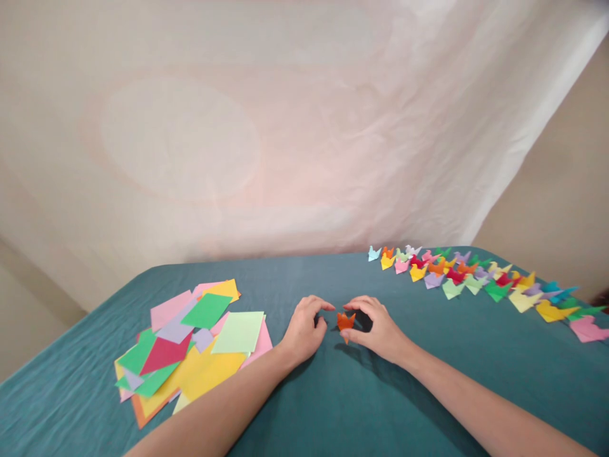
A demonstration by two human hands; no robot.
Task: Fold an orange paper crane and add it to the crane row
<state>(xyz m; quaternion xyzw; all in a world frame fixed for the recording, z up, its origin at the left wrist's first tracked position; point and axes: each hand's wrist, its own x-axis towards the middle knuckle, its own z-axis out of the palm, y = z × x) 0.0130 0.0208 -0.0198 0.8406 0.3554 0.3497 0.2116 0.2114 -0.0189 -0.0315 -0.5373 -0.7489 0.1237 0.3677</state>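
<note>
A small folded orange paper figure (346, 321) stands on the teal tablecloth (333, 393) between my two hands. My right hand (378, 329) curls around its right side, thumb and fingertips pinching it. My left hand (304, 327) rests just to the left with fingers bent, the index tip reaching toward the figure, holding nothing that I can see.
A loose pile of coloured square paper sheets (190, 346) lies at the left. A curved row of several finished folded paper figures (476, 276) runs along the table's far right edge. A pale draped cloth (285, 127) hangs behind the table.
</note>
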